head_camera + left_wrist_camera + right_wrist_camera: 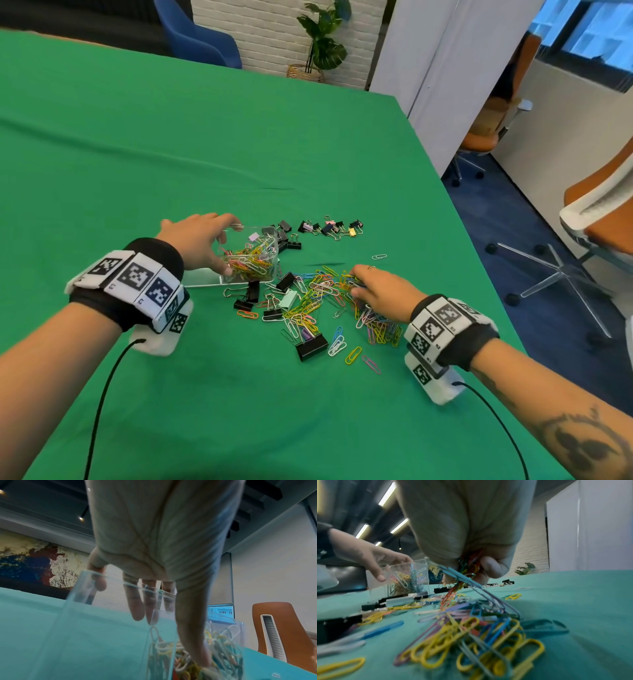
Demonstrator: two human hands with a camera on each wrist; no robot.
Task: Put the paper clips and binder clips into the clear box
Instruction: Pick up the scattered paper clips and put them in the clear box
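Looking down from the head view: left hand (pixel 202 240) spread over the near-left side of a small clear plastic box (pixel 251 255), thumb low against its near wall, fingers hooked over the far rim, steadying it on the green cloth-covered table (pixel 171 144). Box already part-filled with coloured paper clips. Flat clear plastic lid (pixel 202 278) lying just beside the box base, under the left thumb. Right hand (pixel 378 293) curled down into the heap of multicoloured wire paper clips (pixel 315 298), fingers bunched on a clump. Black binder clips (pixel 310 346) scattered through the heap, one mint-green one among them; a further row of small black, pink and gold binder clips (pixel 330 228) lying beyond the box, well apart from the right hand. Blue chair, potted plant and orange office chairs around the table edges.

From the left wrist: fingers (pixel 135 601) seen through the clear wall, draped over the rim (pixel 96 574), thumb running down the outside, tip beside the clips inside.

From the right wrist: fingertips (pixel 491 568) pinched shut around a bundle of red, green and blue clips (pixel 469 566), a chain of linked ones trailing from the grip down to the pile. Yellow and blue clips blurred in the foreground. Box (pixel 409 577) and other hand (pixel 373 558) off to the left, black binder clips lying between pile and box.
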